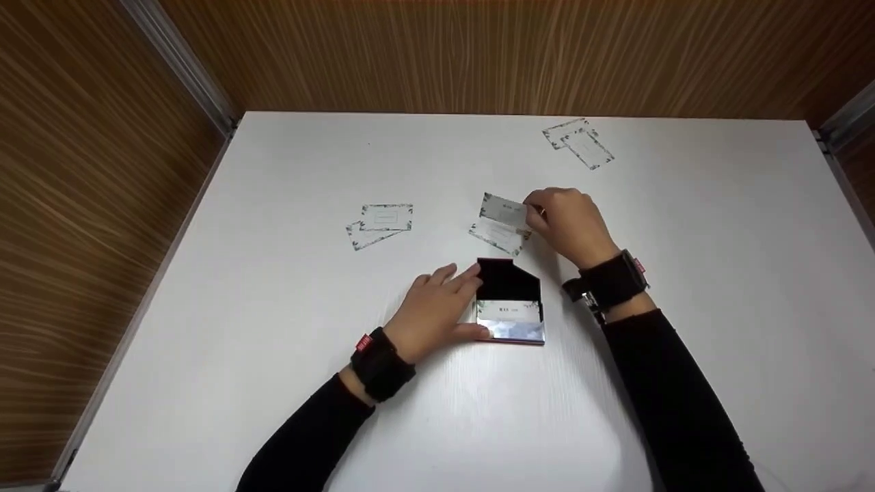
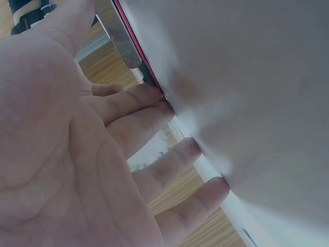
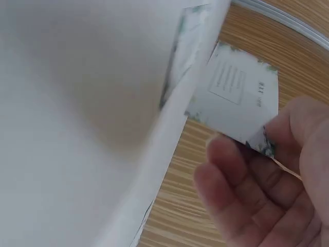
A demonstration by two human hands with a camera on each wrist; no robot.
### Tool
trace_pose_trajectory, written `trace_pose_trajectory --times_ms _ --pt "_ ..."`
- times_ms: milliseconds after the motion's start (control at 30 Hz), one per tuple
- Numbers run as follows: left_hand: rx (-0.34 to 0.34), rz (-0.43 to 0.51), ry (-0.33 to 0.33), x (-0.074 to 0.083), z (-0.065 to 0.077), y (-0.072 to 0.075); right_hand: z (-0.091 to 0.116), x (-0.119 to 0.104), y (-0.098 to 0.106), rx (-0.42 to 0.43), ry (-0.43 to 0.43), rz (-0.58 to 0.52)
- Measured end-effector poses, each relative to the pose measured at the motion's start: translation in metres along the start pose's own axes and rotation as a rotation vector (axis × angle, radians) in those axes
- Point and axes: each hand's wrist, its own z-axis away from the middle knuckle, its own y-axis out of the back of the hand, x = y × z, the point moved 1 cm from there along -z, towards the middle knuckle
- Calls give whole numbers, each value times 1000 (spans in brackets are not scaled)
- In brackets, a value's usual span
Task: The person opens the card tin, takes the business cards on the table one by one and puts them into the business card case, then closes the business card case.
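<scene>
In the head view, an opened card case point(image 1: 508, 331) with a dark inside and a shiny front pocket lies on the table. A white card point(image 1: 509, 311) with a leafy border sits in the pocket. My left hand point(image 1: 437, 307) rests along the case's left side, its fingers nearly straight and the thumb at the lower corner. The left wrist view shows fingertips point(image 2: 163, 105) against the case's red edge point(image 2: 134, 38). My right hand point(image 1: 571, 222) pinches one end of a raised leafy-bordered card point(image 1: 502, 209) between thumb and fingers, above another card point(image 1: 497, 236) on the table.
Two overlapping cards point(image 1: 386, 217) lie on the left of the table. A further overlapping pair point(image 1: 588, 149) lies near the back edge, right of centre. Wood-grain panels point(image 1: 478, 55) stand behind and beside the white table point(image 1: 287, 307).
</scene>
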Motion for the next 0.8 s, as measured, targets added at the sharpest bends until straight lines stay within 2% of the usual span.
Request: trace_pose_trajectory --times_ms 167,333,800 --pt "-4 1 4 0 0 0 -1 -4 5 8 0 -90" --pt "-11 -9 5 0 1 0 0 -11 10 7 16 -117" --pt "-3 -10 4 0 -1 -1 8 -27 23 11 124 -209"
